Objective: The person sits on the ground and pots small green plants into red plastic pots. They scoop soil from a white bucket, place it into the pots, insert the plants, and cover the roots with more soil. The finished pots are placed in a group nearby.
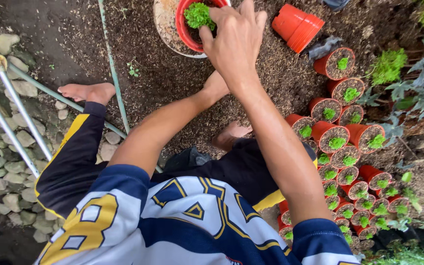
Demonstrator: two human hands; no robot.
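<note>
My right hand (234,37) reaches over a red pot (185,29) holding a small green seedling (198,14). The fingers bend down into the pot's right side and their tips are hidden. The pot stands in a pale round basin (165,27) of soil. My left forearm stretches toward the same spot. My left hand (215,86) is mostly hidden under my right wrist, close to the basin's near edge.
An empty orange pot stack (298,27) lies on its side to the right. Several red pots with seedlings (342,142) stand in rows at the right. My bare feet (87,92) rest on husk-covered ground. Metal bars (15,118) and stones lie at the left.
</note>
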